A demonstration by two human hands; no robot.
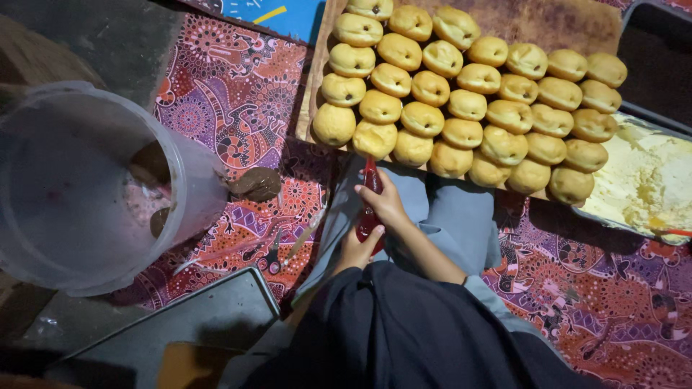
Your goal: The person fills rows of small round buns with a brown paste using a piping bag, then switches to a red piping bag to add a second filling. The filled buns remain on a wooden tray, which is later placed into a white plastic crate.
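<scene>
Both hands grip a red piping bag (370, 209) over the person's lap: the right hand (384, 204) is wrapped around its upper part, the left hand (358, 250) clamped on its lower end. The bag's tip points at the near edge of a wooden board (548, 21) loaded with rows of round buns (461, 101). A clear plastic bucket (86, 187) stands to the left, a tray of yellow cream (649, 180) to the right.

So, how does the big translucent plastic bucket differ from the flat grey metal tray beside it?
The translucent plastic bucket is round, deep and see-through; the flat grey metal tray is rectangular, shallow and opaque. The bucket holds some dark brown paste along its wall, while the tray shows nothing on its visible part. Both sit on the patterned red cloth, to the left of the person's hands.
</scene>
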